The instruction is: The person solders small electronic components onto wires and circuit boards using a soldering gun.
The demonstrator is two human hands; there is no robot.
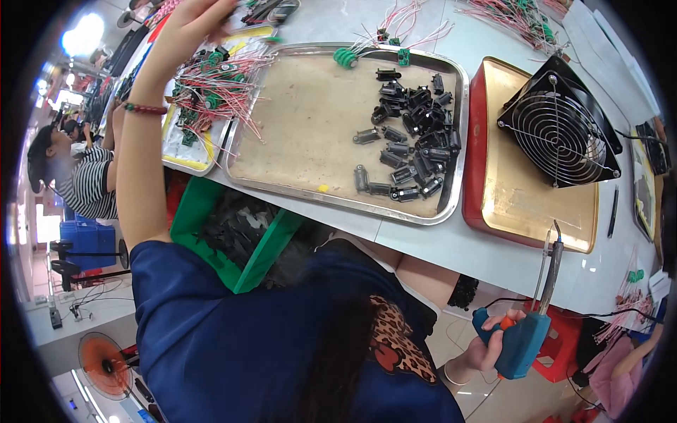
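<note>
currently, the right hand (485, 352) is grasping a teal soldering gun (524, 345) at the lower right of the frame, and the gun's metal tip is pointing up, showing against the gold inside of a red-sided tin (493, 204). a black fan (560, 130) with a ring guard is resting over that tin. the left hand (197, 20) is reaching to the upper left, its fingers curling near the top edge; whether it is holding anything, i cannot tell. below it, circuit boards with red and white wires (211, 92) are lying heaped. at centre, a metal tray (296, 127) is sitting on the white counter (423, 245), carrying black parts (419, 109) toward its right side.
</note>
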